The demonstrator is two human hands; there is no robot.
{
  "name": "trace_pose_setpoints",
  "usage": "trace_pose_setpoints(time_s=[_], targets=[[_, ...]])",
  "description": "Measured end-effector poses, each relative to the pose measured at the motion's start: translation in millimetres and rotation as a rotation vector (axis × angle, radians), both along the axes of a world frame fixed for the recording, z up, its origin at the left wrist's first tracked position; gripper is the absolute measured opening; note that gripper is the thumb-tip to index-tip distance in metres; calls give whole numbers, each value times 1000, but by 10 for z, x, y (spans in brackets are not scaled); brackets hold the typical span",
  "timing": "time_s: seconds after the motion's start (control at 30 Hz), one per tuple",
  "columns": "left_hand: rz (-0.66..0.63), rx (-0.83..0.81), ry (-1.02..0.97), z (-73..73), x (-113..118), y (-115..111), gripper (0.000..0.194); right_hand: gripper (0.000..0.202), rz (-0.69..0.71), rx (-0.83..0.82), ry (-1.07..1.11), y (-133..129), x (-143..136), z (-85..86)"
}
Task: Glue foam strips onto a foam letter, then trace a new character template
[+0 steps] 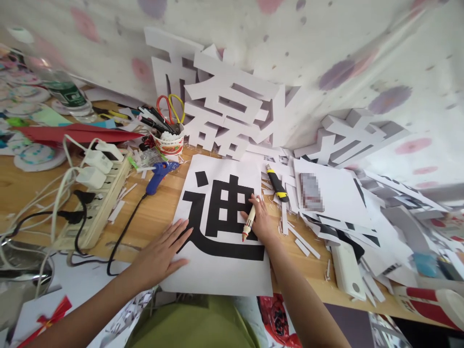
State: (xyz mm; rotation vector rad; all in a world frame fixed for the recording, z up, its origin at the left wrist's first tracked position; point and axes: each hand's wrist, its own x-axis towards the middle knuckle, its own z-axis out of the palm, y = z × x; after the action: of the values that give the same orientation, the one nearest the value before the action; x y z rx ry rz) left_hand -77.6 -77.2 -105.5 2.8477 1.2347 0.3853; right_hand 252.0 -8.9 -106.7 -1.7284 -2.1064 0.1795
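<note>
A white sheet of paper [224, 278] with a large black printed character [213, 208] lies before me on the wooden table. My left hand [165, 249] rests flat on the sheet's left side, fingers stretched out, holding nothing. On the right side of the sheet, my right hand [261, 220] holds a white marker pen [250, 220] between thumb and fingers. Its reddish tip points down towards me over the character. Just beyond that hand lies a yellow-and-black utility knife [277, 183]. A blue glue gun [159, 176] lies left of the paper, its black cord running towards me.
White cut-out characters [232, 104] lean against the patterned curtain. A cup [169, 142] holds scissors and pens. Left stands a power strip [97, 208] with plugs and cables. Paper strips, more sheets [329, 191], a white power bank [348, 270] and a red-and-white cup [431, 304] lie right.
</note>
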Motion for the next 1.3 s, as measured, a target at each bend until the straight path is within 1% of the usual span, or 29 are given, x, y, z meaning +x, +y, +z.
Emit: trace_pose_setpoints(time_s=[0.1,0.27,0.43,0.63,0.7,0.77,0.83,0.9,0.93,0.97,1.07,1.13,1.2,1.3], targets=[[-22,24,19,-12,-66,-60,65,43,-2,-3,8,0,2,-4],[63,77,14,-41,-58,-136,62,44,-41,-17,14,-8,4,-37],[73,51,8,5,-59,-133,59,45,-48,-31,9,-16,5,-30],[39,31,36,42,-114,-118,61,45,-39,-22,5,-14,7,-29],[19,15,43,73,-127,-88,62,46,-40,-15,0,-11,8,-36],[17,-11,17,121,-132,-12,59,46,-41,-17,-4,-9,8,-41],[68,-36,-54,170,-136,116,52,46,-41,-17,-6,-9,8,-44],[168,-58,-140,190,-146,271,47,45,-39,-6,-10,-10,8,-48],[207,-69,-164,183,-156,343,46,44,-39,1,-16,-10,9,-51],[216,-94,-158,165,-168,404,46,44,-38,9,-24,-9,10,-55],[170,-151,-60,64,-208,485,48,43,-36,24,-39,-7,16,-70],[158,-138,-6,-11,-223,461,50,43,-33,24,-36,-4,19,-80],[180,-108,11,-69,-229,413,51,44,-32,18,-26,-4,20,-83],[216,-97,3,-112,-233,355,49,44,-34,6,-17,-7,16,-69]])
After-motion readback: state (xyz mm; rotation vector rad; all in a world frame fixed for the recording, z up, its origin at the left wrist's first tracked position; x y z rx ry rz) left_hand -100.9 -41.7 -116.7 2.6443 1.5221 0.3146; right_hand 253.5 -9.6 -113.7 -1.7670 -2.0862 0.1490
